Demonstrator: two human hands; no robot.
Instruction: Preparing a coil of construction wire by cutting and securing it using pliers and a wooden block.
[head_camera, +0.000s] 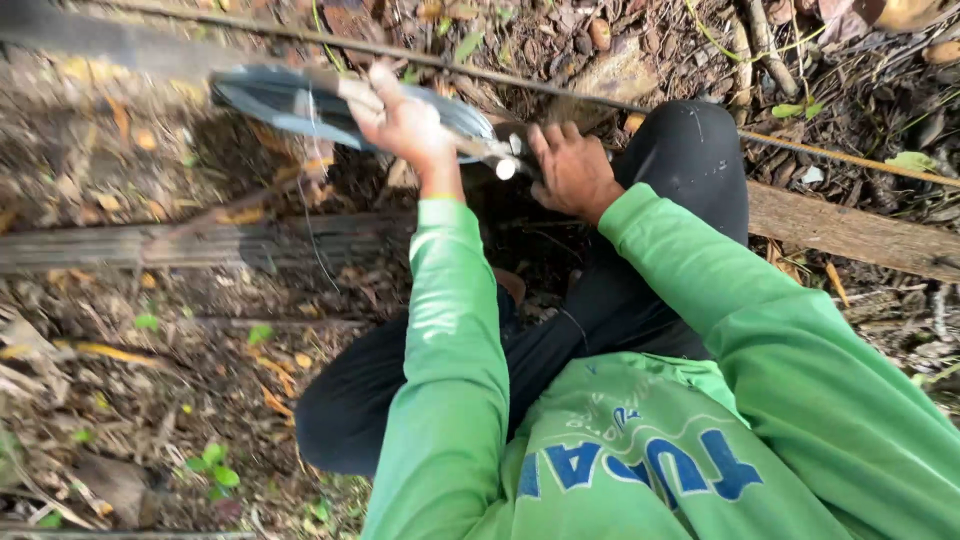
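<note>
Head view looks down at two bare hands out in front of a crouching person. On the left side, the left hand (405, 120) has its grip closed over the top edge of a round, flat, dark grey disc (300, 105). The disc lies tilted, low over the ground, and it looks blurry. A thin pale string (315, 215) hangs down from it. Just beside the disc, the right hand (572, 170) has its fingers curled around a short dark handle (520, 140) with a small shiny white tip (506, 168). The handle sits between the two hands, and it touches the disc.

Both arms wear bright green sleeves (450, 340). The green shirt (640, 460) has big blue letters on its front, at the bottom of the view. Black trousers (690, 160) cover the bent knees under the arms.

Behind the hands, a thin long stick (680, 112) runs across the ground. A flat brown plank (850, 232) lies to the right. Dry brown leaves (110, 350) and small green plants (212, 465) cover the dirt all around.
</note>
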